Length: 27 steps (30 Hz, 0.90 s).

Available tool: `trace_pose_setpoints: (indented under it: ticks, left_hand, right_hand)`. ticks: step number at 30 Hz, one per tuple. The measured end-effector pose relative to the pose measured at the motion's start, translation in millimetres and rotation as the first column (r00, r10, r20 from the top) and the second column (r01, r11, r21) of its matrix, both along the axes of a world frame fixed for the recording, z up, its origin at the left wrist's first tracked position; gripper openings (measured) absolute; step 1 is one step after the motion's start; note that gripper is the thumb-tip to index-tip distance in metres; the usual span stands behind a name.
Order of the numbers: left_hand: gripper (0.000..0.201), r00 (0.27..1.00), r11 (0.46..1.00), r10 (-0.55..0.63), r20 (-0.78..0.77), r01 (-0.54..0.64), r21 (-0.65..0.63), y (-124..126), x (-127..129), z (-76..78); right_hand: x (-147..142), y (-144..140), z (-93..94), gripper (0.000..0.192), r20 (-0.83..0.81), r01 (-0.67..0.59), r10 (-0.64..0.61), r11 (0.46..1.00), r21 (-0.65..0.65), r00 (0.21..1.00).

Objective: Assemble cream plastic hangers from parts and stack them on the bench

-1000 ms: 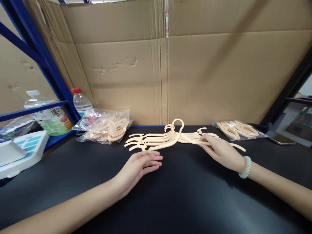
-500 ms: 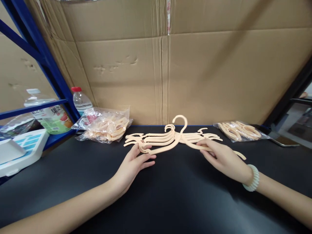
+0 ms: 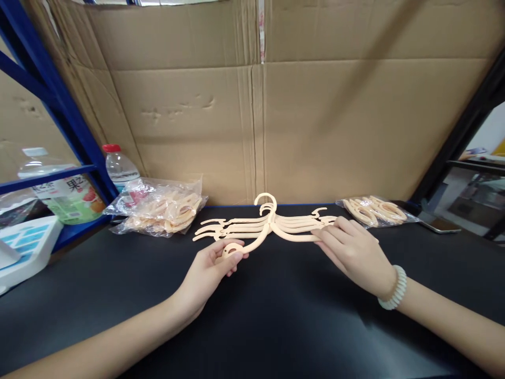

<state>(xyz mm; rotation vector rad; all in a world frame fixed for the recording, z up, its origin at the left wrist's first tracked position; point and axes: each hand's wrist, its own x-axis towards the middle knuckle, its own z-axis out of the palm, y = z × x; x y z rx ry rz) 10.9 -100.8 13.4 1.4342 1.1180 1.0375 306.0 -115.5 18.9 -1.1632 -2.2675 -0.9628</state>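
A cream plastic clothes hanger (image 3: 256, 244) is held at both ends, its hook pointing away from me. My left hand (image 3: 209, 271) pinches its left end between thumb and fingers. Over the right arm of the same hanger, my right hand (image 3: 353, 252) is closed, with the fingers on top; the thumb is hidden. Just behind lie several like hangers (image 3: 246, 227) in a flat row on the black table (image 3: 268, 316), their hooks grouped together. The held hanger overlaps the front of that row.
A clear bag of folded hangers (image 3: 165, 210) lies at back left, and another bag (image 3: 373, 210) at back right beside a phone-like flat object (image 3: 440, 226). Bottles (image 3: 120, 168) and a white-and-blue tray (image 3: 31, 247) stand left. A cardboard wall (image 3: 189, 131) closes the back.
The left hand has gone from open fingers against the hanger's end to pinching it. The hanger has come down nearer the row. The view has shifted slightly right.
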Motion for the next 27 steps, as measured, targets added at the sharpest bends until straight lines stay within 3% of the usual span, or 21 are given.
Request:
trace_pose_setpoints:
  ticks: [3, 6, 8, 10, 13, 16, 19, 23, 27]
  left_hand:
    - [0.043, 0.999, 1.000, 0.007, 0.035, -0.007, -0.005, -1, 0, 1.2]
    - [0.043, 0.999, 1.000, 0.007, 0.035, -0.007, 0.004, -1, 0, 1.0]
    - [0.042, 1.000, 1.000, 0.005, 0.026, -0.006, 0.011, 0, -1, 0.4]
    - [0.042, 1.000, 1.000, 0.002, 0.017, -0.002, 0.016, 0, -1, 0.1]
    - [0.039, 1.000, 1.000, 0.001, 0.012, -0.001, 0.018, 0, 0, 1.2]
    - [0.037, 1.000, 1.000, 0.013, 0.022, -0.013, 0.015, -2, 3, 3.4]
    - [0.036, 0.999, 1.000, 0.007, 0.032, -0.007, 0.010, -2, 4, 3.9]
    - [0.033, 0.998, 1.000, 0.012, 0.060, -0.012, 0.009, 0, 2, 1.5]
    - [0.037, 0.977, 0.996, 0.073, 0.203, -0.063, -0.056, 2, -1, -0.3]
  right_hand:
    - [2, -1, 0.4, 0.016, 0.068, 0.123, -0.133, 0.983, 0.138, 0.989]
    - [1, 0, -1.8, 0.013, 0.093, 0.161, -0.181, 0.968, 0.193, 0.979]
    - [0, 0, -3.5, 0.014, 0.078, 0.160, -0.176, 0.971, 0.179, 0.981]
    - [-2, 0, -5.3, 0.020, -0.004, 0.150, -0.150, 0.985, 0.085, 0.989]
    - [-4, -1, -8.4, 0.031, -0.254, 0.003, -0.049, 0.984, -0.175, 0.966]
    - [-6, 0, -11.5, 0.036, -0.533, -0.250, 0.031, 0.905, -0.344, 0.846]
    - [-7, 2, -13.3, 0.036, -0.710, -0.398, 0.009, 0.833, -0.383, 0.704]
    - [-7, 5, -11.8, 0.025, -0.779, -0.464, -0.022, 0.793, -0.395, 0.626]
    - [-3, 9, -8.0, 0.025, -0.851, -0.548, -0.065, 0.739, -0.392, 0.521]
